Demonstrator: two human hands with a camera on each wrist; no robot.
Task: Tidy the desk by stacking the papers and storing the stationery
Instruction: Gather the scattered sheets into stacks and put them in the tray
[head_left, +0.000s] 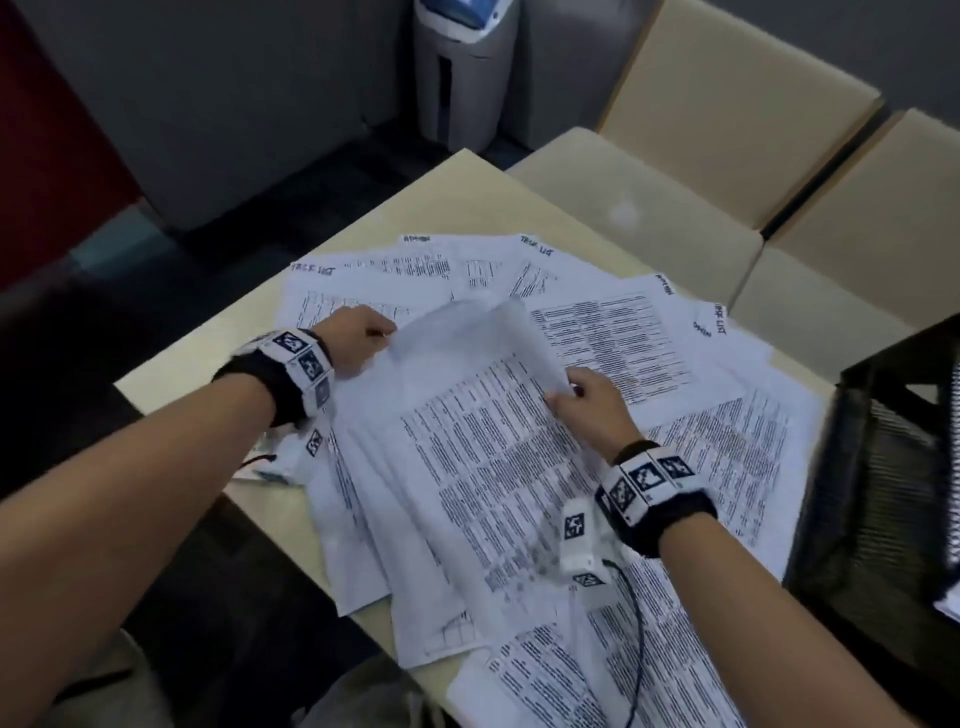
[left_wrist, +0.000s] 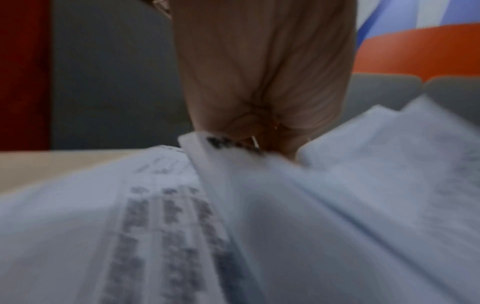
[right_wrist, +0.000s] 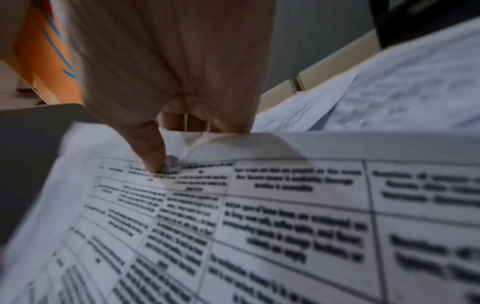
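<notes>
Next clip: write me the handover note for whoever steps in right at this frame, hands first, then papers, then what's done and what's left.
Left hand: pinches the far left edge of the lifted sheet.
Right hand: pinches the same sheet's right edge, thumb on top.
Papers: printed sheets fanned loose across the desk, some overhanging the near edge.
Black mesh tray: at the desk's right edge.
Done: no squared stack visible yet.
Left: gather and stack all sheets. No stationery shows in these views.

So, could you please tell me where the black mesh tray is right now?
In the head view, the black mesh tray stands at the desk's right edge, beside the spread papers and beyond the right hand.
</notes>
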